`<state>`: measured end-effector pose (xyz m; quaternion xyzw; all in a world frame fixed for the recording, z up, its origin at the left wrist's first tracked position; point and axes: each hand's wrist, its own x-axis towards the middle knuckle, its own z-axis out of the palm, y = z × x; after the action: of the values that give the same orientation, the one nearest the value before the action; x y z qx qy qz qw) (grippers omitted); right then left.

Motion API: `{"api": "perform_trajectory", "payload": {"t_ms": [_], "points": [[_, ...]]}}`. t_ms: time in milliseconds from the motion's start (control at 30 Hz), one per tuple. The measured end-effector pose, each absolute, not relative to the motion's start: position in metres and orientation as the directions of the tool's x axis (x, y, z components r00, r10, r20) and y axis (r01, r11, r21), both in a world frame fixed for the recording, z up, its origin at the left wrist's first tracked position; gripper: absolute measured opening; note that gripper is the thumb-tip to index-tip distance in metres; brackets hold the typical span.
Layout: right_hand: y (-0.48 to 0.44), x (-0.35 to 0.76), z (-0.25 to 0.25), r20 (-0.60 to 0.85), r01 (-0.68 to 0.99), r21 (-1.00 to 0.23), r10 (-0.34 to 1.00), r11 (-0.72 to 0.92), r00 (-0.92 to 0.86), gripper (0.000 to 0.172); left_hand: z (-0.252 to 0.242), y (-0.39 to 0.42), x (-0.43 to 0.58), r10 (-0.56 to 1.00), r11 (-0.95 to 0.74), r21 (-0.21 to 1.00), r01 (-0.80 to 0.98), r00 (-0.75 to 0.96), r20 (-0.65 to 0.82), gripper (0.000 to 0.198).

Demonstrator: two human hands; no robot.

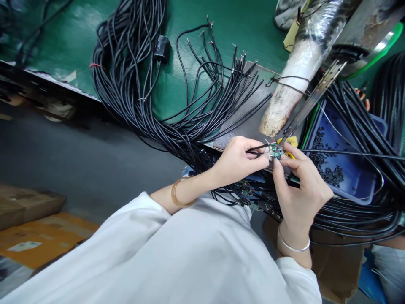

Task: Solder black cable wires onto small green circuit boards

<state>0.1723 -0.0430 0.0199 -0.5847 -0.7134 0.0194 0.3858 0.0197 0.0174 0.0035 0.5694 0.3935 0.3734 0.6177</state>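
Observation:
Near the table's front edge, my left hand [238,158] pinches the end of a black cable against the left side of a small green circuit board [276,152]. My right hand [299,181] grips the board's right side between thumb and fingers. Directly above the board is the tip of a long metal tool [308,103], which slants down from the upper right; its tip seems to touch the board or nearly so. A yellow piece [291,145] shows behind my right fingertips. Thin coloured wires meet the board at its upper left.
A large bundle of black cables [126,80] spreads over the green table [186,12]. The wrapped white tube [284,93] hangs close above my hands. At right are a blue tray [363,185] of small black parts and coiled black cables [354,223]. Cardboard boxes [28,204] stand lower left.

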Motion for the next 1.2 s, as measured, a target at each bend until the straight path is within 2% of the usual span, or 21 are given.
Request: {"api": "perform_trajectory", "payload": {"t_ms": [133, 300, 433, 500, 567, 700, 900, 967, 1067, 1200], "points": [[-0.043, 0.18, 0.019, 0.507, 0.827, -0.487, 0.862, 0.282, 0.005, 0.011, 0.002, 0.013, 0.017, 0.862, 0.095, 0.995, -0.017, 0.501, -0.074, 0.022], [-0.052, 0.198, 0.024, 0.422, 0.852, -0.45, 0.904, 0.269, -0.062, 0.005, -0.003, 0.006, 0.015, 0.759, 0.271, 0.958, -0.094, 0.633, -0.153, 0.031], [-0.066, 0.208, 0.039, 0.417, 0.816, -0.549, 0.906, 0.181, 0.08, 0.005, -0.008, -0.006, 0.016, 0.767, 0.464, 0.834, -0.299, 0.606, -0.21, 0.027], [-0.069, 0.209, 0.044, 0.403, 0.776, -0.61, 0.906, 0.162, 0.128, 0.006, -0.008, -0.014, 0.017, 0.783, 0.505, 0.787, -0.354, 0.572, -0.246, 0.03], [-0.068, 0.207, 0.047, 0.384, 0.745, -0.65, 0.911, 0.153, 0.148, 0.009, -0.005, -0.021, 0.019, 0.821, 0.462, 0.808, -0.365, 0.522, -0.233, 0.027], [-0.06, 0.2, 0.045, 0.372, 0.724, -0.679, 0.906, 0.118, 0.201, 0.014, -0.002, -0.027, 0.021, 0.917, 0.203, 0.912, -0.357, 0.397, -0.049, 0.013], [-0.052, 0.193, 0.04, 0.386, 0.715, -0.691, 0.892, 0.11, 0.235, 0.016, -0.005, -0.022, 0.016, 0.952, -0.13, 0.973, -0.19, 0.251, 0.177, 0.017], [-0.051, 0.193, 0.039, 0.396, 0.708, -0.698, 0.883, 0.112, 0.251, 0.015, -0.005, -0.023, 0.011, 0.948, -0.141, 0.983, -0.115, 0.271, 0.168, 0.023], [-0.047, 0.194, 0.038, 0.363, 0.703, -0.705, 0.9, 0.096, 0.241, 0.014, -0.004, -0.027, 0.006, 0.911, -0.088, 0.996, -0.026, 0.401, 0.091, 0.033], [-0.043, 0.193, 0.038, 0.271, 0.675, -0.734, 0.943, 0.073, 0.193, 0.016, -0.003, -0.027, 0.007, 0.906, -0.009, 0.994, -0.104, 0.42, 0.053, 0.024]]}}
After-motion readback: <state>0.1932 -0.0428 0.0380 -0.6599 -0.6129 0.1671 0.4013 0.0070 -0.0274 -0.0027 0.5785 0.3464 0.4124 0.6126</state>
